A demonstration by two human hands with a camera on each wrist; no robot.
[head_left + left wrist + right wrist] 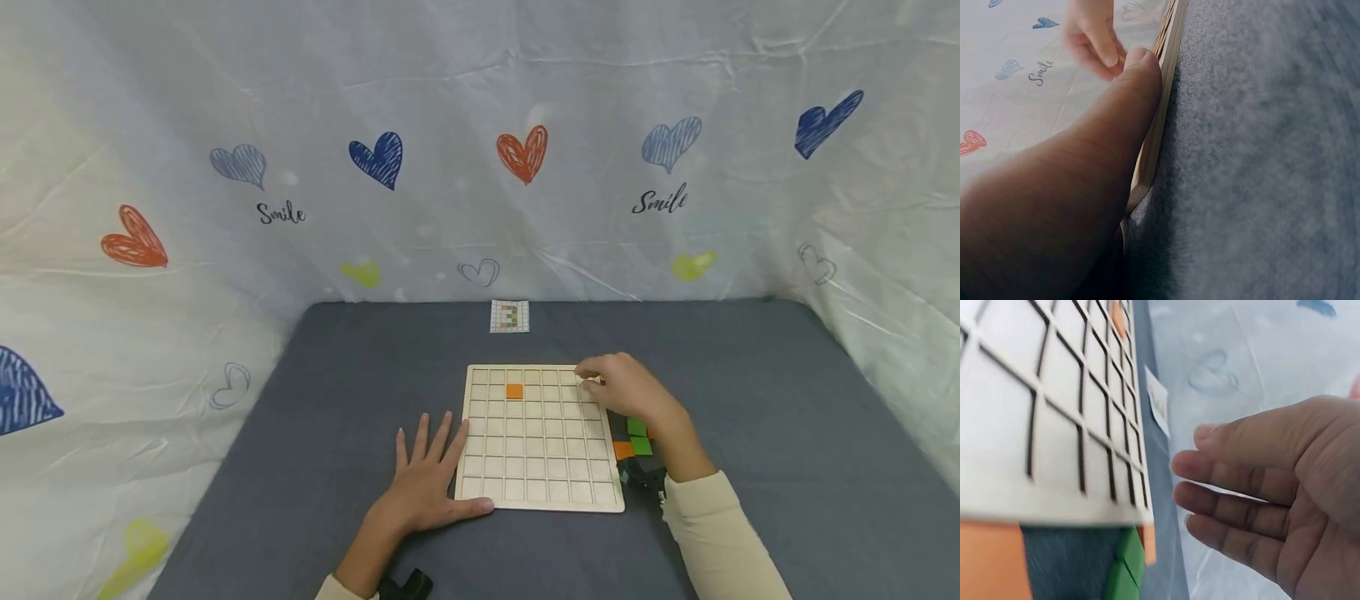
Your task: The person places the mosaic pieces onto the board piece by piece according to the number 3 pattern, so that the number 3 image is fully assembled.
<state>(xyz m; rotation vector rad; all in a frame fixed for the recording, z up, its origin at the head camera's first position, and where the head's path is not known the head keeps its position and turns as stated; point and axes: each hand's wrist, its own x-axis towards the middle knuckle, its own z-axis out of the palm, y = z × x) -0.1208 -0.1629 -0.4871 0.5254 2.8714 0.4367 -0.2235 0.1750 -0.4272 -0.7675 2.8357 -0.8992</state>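
A light wooden grid board (pixel 534 450) lies on the dark cloth, with one orange square tile (pixel 514 392) in its second row from the far side. My left hand (pixel 423 492) is spread flat at the board's near left corner. Its thumb (pixel 1141 72) presses on the near edge and its index fingertip meets the left side. Over the board's far right corner hovers my right hand (pixel 622 385), fingers loosely bent. In the right wrist view, no tile shows between its thumb (pixel 1247 440) and fingers.
Beside the board's right edge lie green tiles (pixel 641 446) and an orange tile (pixel 624 450), partly under my right forearm. A small pattern card (pixel 509 317) with a coloured grid lies beyond the board. A white curtain (pixel 450 83) printed with hearts hangs behind the table.
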